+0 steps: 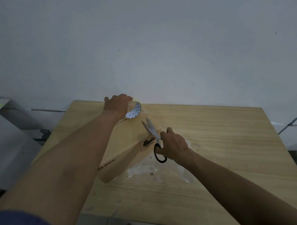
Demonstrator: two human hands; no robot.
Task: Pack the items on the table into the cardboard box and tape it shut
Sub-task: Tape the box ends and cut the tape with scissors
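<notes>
A closed cardboard box printed with "PICO" lies on the wooden table. At the box's far corner my left hand grips a roll of tan tape, which rests on the box top. My right hand holds black-handled scissors by the box's right side. Their blades are slightly parted and point toward the tape roll. The box's contents are hidden.
Torn white paper or tape residue is stuck to the table just in front of and right of the box. A white wall rises behind the table. Grey furniture stands to the left, beyond the table edge.
</notes>
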